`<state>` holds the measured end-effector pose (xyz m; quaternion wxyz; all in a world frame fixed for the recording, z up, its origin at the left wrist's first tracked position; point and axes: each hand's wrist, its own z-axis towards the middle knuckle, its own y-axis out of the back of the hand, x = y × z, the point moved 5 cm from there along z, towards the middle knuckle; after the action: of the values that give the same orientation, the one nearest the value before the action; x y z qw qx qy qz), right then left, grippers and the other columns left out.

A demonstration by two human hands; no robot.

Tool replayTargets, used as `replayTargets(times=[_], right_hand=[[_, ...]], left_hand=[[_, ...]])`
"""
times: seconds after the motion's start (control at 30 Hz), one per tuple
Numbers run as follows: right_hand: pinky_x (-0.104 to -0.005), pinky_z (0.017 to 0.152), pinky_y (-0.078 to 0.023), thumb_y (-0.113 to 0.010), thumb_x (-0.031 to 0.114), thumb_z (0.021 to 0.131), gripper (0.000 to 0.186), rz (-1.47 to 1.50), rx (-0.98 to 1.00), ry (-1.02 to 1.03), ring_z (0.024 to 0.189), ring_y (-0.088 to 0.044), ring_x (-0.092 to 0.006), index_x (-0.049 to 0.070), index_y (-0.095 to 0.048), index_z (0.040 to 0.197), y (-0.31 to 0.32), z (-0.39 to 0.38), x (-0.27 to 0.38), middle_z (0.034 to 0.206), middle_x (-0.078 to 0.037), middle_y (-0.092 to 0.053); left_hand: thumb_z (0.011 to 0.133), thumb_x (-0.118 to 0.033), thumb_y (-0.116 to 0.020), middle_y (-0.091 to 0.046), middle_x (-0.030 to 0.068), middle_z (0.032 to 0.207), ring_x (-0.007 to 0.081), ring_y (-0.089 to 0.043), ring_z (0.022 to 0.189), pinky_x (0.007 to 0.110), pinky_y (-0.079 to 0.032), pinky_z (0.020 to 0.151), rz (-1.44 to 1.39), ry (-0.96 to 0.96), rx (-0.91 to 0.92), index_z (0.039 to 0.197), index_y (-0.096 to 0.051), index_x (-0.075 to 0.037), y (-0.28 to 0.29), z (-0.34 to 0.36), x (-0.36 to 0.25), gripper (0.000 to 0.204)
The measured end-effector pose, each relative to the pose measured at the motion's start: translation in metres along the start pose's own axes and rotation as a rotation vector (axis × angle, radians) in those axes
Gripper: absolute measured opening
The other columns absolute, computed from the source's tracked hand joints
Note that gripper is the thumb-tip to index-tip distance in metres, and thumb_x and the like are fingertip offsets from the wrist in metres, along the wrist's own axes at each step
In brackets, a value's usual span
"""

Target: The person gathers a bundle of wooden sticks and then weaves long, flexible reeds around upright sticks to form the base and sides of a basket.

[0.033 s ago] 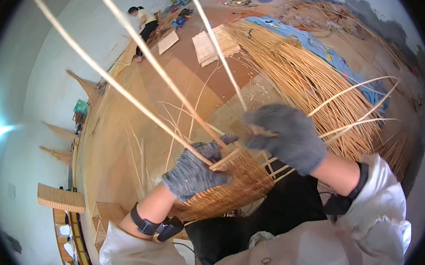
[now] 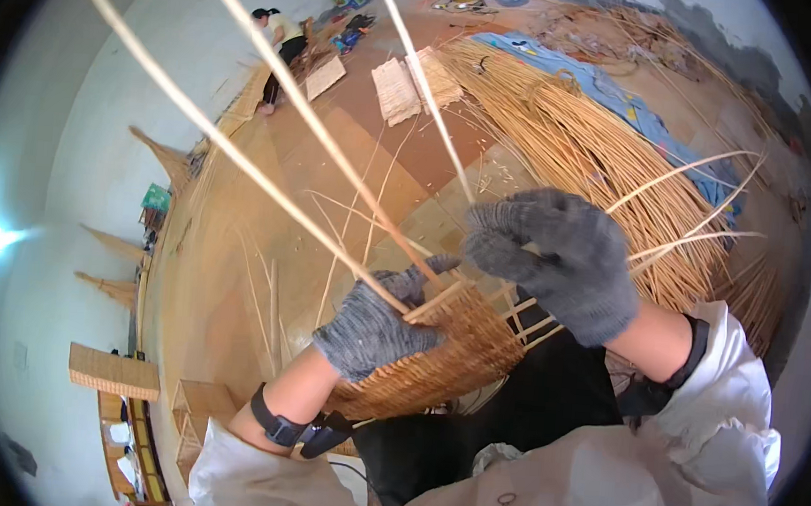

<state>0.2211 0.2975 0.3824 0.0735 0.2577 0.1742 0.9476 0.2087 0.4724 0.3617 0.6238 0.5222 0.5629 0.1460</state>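
A brown wicker weave [image 2: 459, 355], probably part of a basket, lies tilted over my lap, with bare stakes at its right edge. My left hand [image 2: 376, 331], in a grey knitted glove, is closed on its upper left corner. Two long pale wicker rods [image 2: 229, 151] rise from beside that hand toward the upper left. My right hand [image 2: 560, 264], gloved alike, is raised above the weave's right end with its fingers curled in. A third wicker rod [image 2: 426, 90] runs down to its fingertips, and a small pale bit shows between the fingers.
A large bundle of wicker rods [image 2: 584, 124] lies on blue cloth [image 2: 528, 47] at the right. Two pale woven mats [image 2: 396, 93] lie ahead. A person [image 2: 284, 42] bends over at the far left. A woven box [image 2: 115, 371] stands at the lower left.
My right hand, blurred before, now shows sharply, slightly higher and with its fingers more curled. My left hand keeps its hold on the weave. The view has shifted slightly.
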Motion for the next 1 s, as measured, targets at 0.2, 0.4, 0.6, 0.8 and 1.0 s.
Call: replayTargets(times=[0.2,0.4,0.6,0.8,1.0], right_hand=[[-0.0320,0.068,-0.048,-0.059,0.013,0.071,0.010,-0.176,0.302,0.525,0.078,-0.057,-0.0258,0.006,-0.055,0.077,-0.074,0.107,0.057,0.080,-0.011,-0.057],[-0.0338,0.070,-0.047,-0.067,0.014,0.064,0.027,0.009,0.143,0.559,0.079,-0.056,-0.0233,0.005,-0.056,0.087,-0.031,0.055,0.030,0.083,-0.010,-0.056],[-0.0312,0.058,-0.047,-0.055,0.022,0.082,0.025,1.703,-0.613,-0.502,0.053,-0.046,-0.0149,0.003,-0.053,0.099,-0.051,-0.064,-0.063,0.062,-0.003,-0.046],[-0.0292,0.051,-0.040,-0.047,0.028,0.087,0.029,1.425,-0.727,-0.611,0.041,-0.032,-0.0081,0.003,-0.050,0.103,-0.036,-0.054,-0.051,0.050,0.006,-0.032],[-0.0256,0.050,-0.040,-0.049,0.028,0.086,0.029,1.347,-0.709,-0.540,0.045,-0.033,-0.0072,0.002,-0.048,0.101,-0.032,-0.060,-0.062,0.054,0.004,-0.033]], left_hand=[[0.067,-0.030,-0.071,-0.056,0.0138,0.083,0.0277,-0.055,0.078,0.037,-0.043,0.070,0.318,-0.130,-0.103,0.093,-0.056,-0.002,0.000,-0.006,-0.009,0.041],[0.065,-0.030,-0.070,-0.058,0.0164,0.083,0.0309,-0.056,0.081,0.036,-0.045,0.072,0.327,0.045,0.006,0.097,-0.055,-0.003,-0.006,0.000,0.002,0.044],[0.067,-0.036,-0.067,-0.054,0.0192,0.104,0.0294,-0.055,0.093,0.032,-0.042,0.083,0.332,0.126,0.303,0.106,-0.053,-0.007,0.005,0.017,0.008,0.051],[0.072,-0.031,-0.061,-0.061,0.0151,0.084,0.0293,-0.058,0.084,0.036,-0.045,0.075,0.343,0.210,0.303,0.106,-0.054,-0.009,0.012,0.034,-0.037,0.041],[0.076,-0.024,-0.060,-0.060,0.0177,0.086,0.0313,-0.057,0.082,0.034,-0.044,0.073,-0.199,0.059,-0.304,0.094,-0.059,-0.005,-0.017,0.014,-0.028,0.027]])
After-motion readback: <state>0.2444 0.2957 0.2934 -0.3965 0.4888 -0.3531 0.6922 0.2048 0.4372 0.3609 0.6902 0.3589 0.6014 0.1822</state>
